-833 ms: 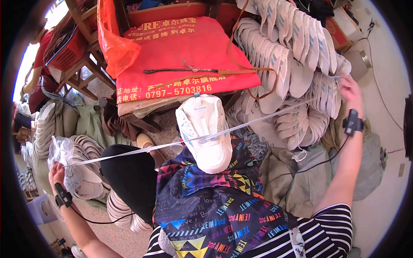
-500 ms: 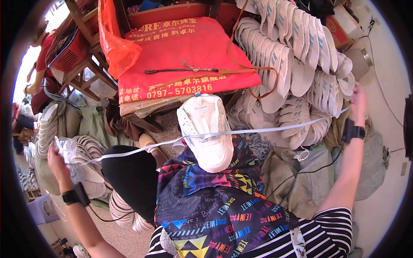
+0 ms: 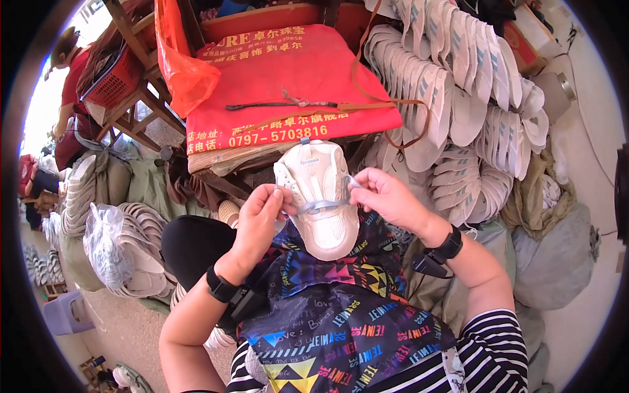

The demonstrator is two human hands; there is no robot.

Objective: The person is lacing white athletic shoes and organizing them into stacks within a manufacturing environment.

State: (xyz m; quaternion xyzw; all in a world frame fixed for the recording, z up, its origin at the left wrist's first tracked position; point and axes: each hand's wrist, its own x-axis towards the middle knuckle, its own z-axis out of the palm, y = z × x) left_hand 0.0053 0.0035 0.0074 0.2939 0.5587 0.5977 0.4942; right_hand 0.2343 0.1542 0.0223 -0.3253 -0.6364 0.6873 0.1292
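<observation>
A white shoe upper [image 3: 319, 196] rests toe-down on my lap, over a dark apron with bright coloured lettering [image 3: 341, 308]. A pale lace [image 3: 319, 207] runs across its middle. My left hand [image 3: 257, 219] pinches the lace at the shoe's left edge. My right hand [image 3: 386, 195] pinches the other end at the right edge. Both wrists wear black bands.
Stacked rows of white soles [image 3: 458, 98] fill the upper right. A red cloth [image 3: 288, 98] covers a wooden bench ahead, with an orange bag [image 3: 187, 72] hanging at its left. More soles in clear bags [image 3: 114, 242] lie left. A person in red [image 3: 69, 59] stands far left.
Both hands have come in from wide apart, where they held the lace stretched taut across the shoe. They now sit close against the shoe's two sides.
</observation>
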